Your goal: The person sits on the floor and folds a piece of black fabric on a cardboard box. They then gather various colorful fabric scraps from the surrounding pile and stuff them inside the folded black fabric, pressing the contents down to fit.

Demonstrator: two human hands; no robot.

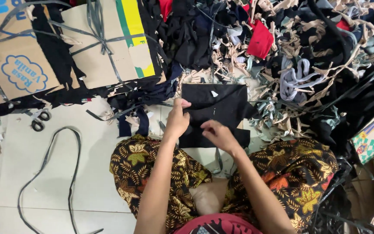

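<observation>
left hand: your left hand (177, 121) sits on the left edge of the black fabric piece (215, 106), forearm running straight up from your lap, wrist slightly bent, thumb pointing toward the cloth's top edge; fingers curled onto the cloth, looks like a pinch on the edge, but the fingertips are hidden so you can't be sure.
right hand: your right hand (218, 134) comes in from the lower right, forearm angled across your knee, palm down, fingers bunched and closed on the lower middle of the fabric.
black fabric piece: lies flat on the pale floor (31, 164) just ahead of your knees, roughly rectangular, small white fleck near its top edge, lower edge folded or doubled under your hands.
legs: crossed, in leaf-print trousers (152, 169), knees either side of the cloth.
scrap pile (308, 56): big heap of black, beige, grey and red offcuts behind and to the right, touching the cloth's far edge.
cardboard boxes (109, 43): upper left, tied with dark strapping.
scissors (40, 120): black handles on the floor at left, well apart from your hands.
strap loop (48, 164): dark band lying curled on the floor at left.
</observation>
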